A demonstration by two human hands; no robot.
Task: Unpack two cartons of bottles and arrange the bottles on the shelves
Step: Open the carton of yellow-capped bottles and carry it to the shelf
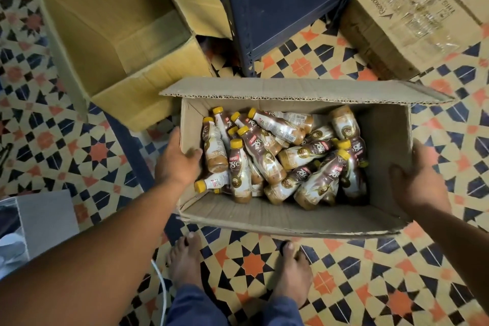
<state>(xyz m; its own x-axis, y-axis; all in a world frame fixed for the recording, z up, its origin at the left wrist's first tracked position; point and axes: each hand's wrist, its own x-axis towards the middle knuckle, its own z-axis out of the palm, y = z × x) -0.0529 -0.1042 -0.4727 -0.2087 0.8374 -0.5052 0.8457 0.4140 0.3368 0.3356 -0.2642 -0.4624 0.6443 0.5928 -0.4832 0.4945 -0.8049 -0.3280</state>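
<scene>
Standing w/ bare feet [185, 259] on patterned floor [344, 286]. Gripping carton [264, 219] by both short walls: left hand [178, 160] curled over L edge, thumb inside; right hand [419, 182] clasping R wall. Inside, bottles [285, 156] w/ yellow caps, piled loose on their sides. Beyond, at L, empty box [127, 34], flaps open; straight ahead, blue shelf [277, 2]; at R, sealed box [412, 21].

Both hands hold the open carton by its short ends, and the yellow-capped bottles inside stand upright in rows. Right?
Not quite. The head view shows the bottles lying jumbled on their sides in the carton, not upright in rows. The left hand and right hand do hold its short ends.
</scene>
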